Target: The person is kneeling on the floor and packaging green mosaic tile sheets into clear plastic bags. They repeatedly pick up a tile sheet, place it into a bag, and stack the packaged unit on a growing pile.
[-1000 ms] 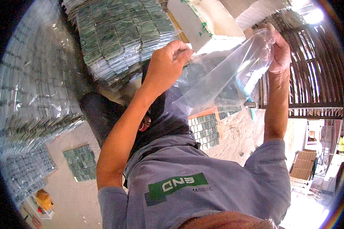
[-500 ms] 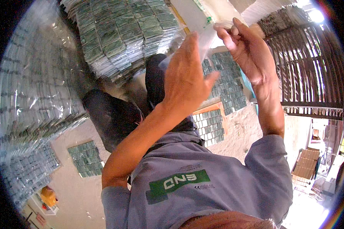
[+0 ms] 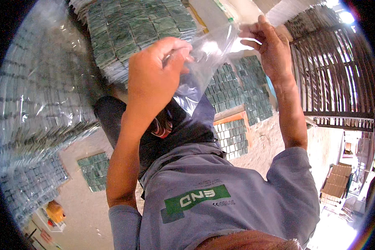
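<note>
So from my feed, both hands are up in front holding a clear plastic bag [image 3: 204,62]. My left hand [image 3: 154,75] is closed, pinching the bag's left edge at the fingertips, and my right hand [image 3: 271,50] pinches the opposite top corner. The bag stretches between the two grips and sags down below the left one. Behind it sit green mosaic tile sheets [image 3: 237,87] and a wrapped tile stack [image 3: 137,29].
</note>
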`<action>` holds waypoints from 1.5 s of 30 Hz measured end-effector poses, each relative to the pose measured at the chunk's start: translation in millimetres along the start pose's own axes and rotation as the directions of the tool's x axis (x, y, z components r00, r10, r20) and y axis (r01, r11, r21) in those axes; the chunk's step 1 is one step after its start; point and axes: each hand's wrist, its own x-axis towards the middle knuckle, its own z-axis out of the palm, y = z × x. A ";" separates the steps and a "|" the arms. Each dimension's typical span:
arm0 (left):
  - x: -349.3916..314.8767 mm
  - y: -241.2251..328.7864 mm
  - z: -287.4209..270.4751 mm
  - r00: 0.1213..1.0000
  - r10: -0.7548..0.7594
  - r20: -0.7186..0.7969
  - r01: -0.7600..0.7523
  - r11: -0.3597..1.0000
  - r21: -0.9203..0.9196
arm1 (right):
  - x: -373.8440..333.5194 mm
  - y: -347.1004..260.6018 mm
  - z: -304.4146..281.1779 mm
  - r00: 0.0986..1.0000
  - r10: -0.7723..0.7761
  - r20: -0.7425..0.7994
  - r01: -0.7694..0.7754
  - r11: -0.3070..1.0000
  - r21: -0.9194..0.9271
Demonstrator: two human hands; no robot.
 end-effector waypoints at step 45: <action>231.3 -112.7 -240.6 0.859 -0.290 -0.421 0.311 0.950 -0.020 | 293.1 127.1 128.7 0.973 0.036 0.228 -0.044 0.999 0.031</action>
